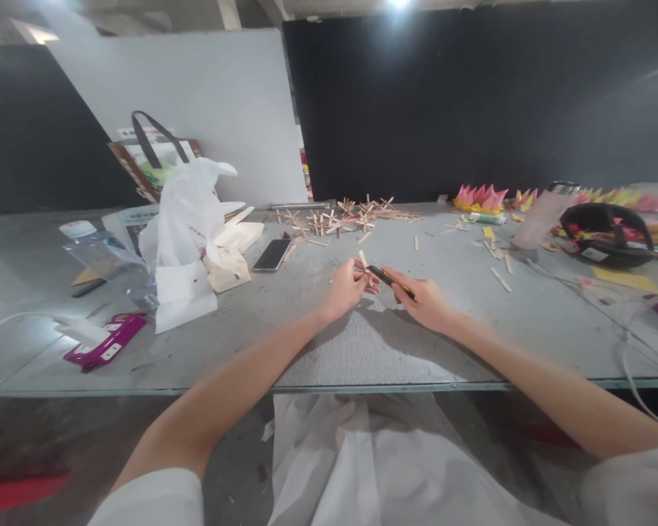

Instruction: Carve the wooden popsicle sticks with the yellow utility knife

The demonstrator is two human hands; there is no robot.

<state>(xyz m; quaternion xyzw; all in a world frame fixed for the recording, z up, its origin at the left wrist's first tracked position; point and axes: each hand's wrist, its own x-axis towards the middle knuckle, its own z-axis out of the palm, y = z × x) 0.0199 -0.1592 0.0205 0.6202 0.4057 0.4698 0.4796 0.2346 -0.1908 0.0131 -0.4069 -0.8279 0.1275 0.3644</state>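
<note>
A wooden stick [363,259] is pinched in the fingertips of the left hand [348,287], its upper end left exposed above them, presumably so that its side is presented to the tool; a black-and-yellow knife [392,281] is gripped along its handle by the right hand [425,303], fingers closed round it, its tip directed at the stick; whether blade and wood are touching cannot be told; both hands are set over the table [329,358], well in from its front edge [362,388], perhaps for steadiness; space for drawing back is offered by the grey surface between hands and edge; forward reach is bounded by a heap of sticks [356,215], leftward by a phone [273,254]; to the right, loose sticks [501,280] are met first, then a cable [581,285].
</note>
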